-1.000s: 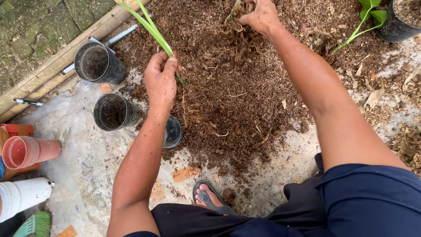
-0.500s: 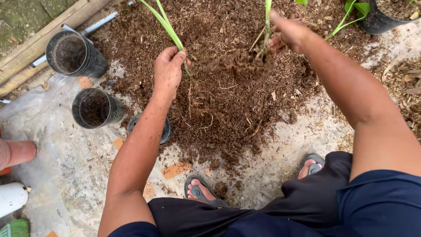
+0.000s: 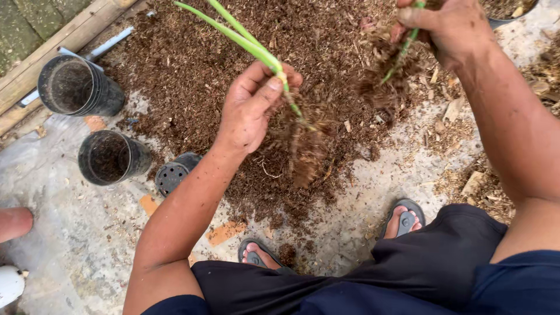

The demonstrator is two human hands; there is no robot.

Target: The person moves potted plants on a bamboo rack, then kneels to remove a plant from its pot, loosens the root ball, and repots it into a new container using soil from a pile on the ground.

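My left hand (image 3: 252, 105) grips a green seedling (image 3: 245, 38) by its stem; its long leaves point up-left and a brown clump of roots (image 3: 303, 149) hangs below my fingers. At the top right, my right hand (image 3: 446, 29) holds a second seedling (image 3: 399, 52), whose stem and soil-caked roots (image 3: 382, 84) dangle beneath it. Both plants hang over a wide pile of brown potting mix (image 3: 192, 70) spread on the concrete ground.
Two upright black plastic pots (image 3: 79, 87) (image 3: 111, 157) and one overturned pot (image 3: 175, 172) sit at the left. A wooden plank (image 3: 52, 52) runs along the upper left. My sandalled feet (image 3: 402, 219) (image 3: 256, 254) rest below the pile. A reddish pot (image 3: 14, 221) lies at the left edge.
Both hands have lifted their seedlings out of the potting mix, roots now hanging free. The view has tilted down and closer.
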